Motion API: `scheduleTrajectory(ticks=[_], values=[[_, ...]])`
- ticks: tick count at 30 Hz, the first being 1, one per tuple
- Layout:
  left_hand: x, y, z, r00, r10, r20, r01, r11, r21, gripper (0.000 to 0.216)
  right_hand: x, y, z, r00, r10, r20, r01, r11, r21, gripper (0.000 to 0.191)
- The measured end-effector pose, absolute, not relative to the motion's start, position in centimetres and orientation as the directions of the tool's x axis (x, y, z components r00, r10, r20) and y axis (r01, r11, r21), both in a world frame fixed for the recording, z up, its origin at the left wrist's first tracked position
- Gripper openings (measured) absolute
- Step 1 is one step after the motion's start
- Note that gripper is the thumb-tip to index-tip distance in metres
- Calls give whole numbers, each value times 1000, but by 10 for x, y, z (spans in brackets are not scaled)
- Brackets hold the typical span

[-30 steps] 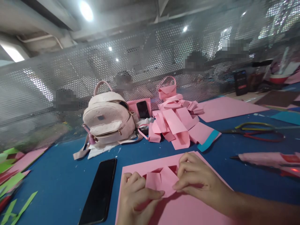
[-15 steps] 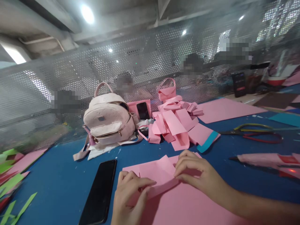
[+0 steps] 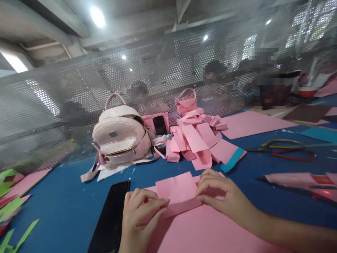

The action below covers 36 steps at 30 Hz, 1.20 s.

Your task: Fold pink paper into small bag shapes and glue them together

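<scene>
A small piece of pink paper [image 3: 177,191] with a folded strip along its near edge lies over a larger pink sheet [image 3: 205,232]. My left hand [image 3: 142,214] pinches the left end of the fold between thumb and fingers. At the other end, my right hand [image 3: 221,196] is closed on the same piece, its thumb and fingertips on the fold. Left of my left hand, a black phone [image 3: 109,218] lies on the blue table. Behind the hands is a heap of folded pink paper pieces [image 3: 196,138].
A cream backpack [image 3: 121,135] stands at the back left, before a perforated metal screen [image 3: 163,66]. On the right lie scissors [image 3: 285,149] and a pink glue gun [image 3: 297,179] with a lit red light. Green paper strips [image 3: 27,233] are at the left edge. People sit behind the screen.
My left hand has shifted slightly left along the fold, and more of the small pink piece shows, lying flatter. My right hand has hardly moved.
</scene>
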State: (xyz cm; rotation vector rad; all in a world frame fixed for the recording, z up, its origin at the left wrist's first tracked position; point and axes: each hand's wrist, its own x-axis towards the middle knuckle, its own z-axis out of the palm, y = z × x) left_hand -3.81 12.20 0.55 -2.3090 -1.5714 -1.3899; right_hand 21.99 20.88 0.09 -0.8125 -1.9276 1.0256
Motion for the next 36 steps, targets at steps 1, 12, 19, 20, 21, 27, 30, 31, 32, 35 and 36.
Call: scheduleTrajectory(ticks=[1, 12, 19, 20, 21, 27, 30, 31, 32, 35, 36], values=[[-38, 122, 5, 94, 736, 670, 762, -486, 427, 25, 220, 209, 1, -486, 803, 344, 171, 473, -864, 10], [-37, 122, -1, 58, 757, 650, 745, -466, 476, 20, 220, 210, 0, -504, 777, 376, 205, 530, -823, 13], [-32, 121, 1, 19, 783, 622, 709, -449, 544, 17, 219, 210, 1, -515, 727, 454, 231, 627, -744, 12], [-32, 121, 1, 18, 786, 618, 705, -448, 550, 17, 219, 210, 1, -519, 712, 473, 229, 649, -726, 12], [-31, 121, 1, 18, 789, 614, 702, -447, 554, 16, 220, 211, 1, -525, 694, 493, 224, 671, -707, 12], [-31, 121, 2, 24, 800, 599, 711, -435, 552, 12, 223, 215, 0, -547, 622, 560, 216, 751, -624, 7], [-31, 120, 2, 36, 801, 597, 730, -429, 532, 12, 224, 216, 0, -547, 627, 555, 227, 749, -622, 7], [-31, 120, 2, 43, 799, 600, 735, -431, 523, 13, 223, 216, 1, -546, 635, 547, 231, 741, -630, 8], [-30, 120, 3, 50, 797, 602, 742, -433, 512, 14, 223, 215, 1, -542, 646, 538, 233, 731, -642, 9], [-29, 120, 4, 59, 797, 601, 778, -414, 473, 20, 222, 214, 3, -521, 678, 518, 230, 696, -680, 11], [-28, 121, 5, 60, 799, 599, 790, -405, 461, 23, 221, 214, 4, -512, 689, 512, 230, 685, -691, 12]])
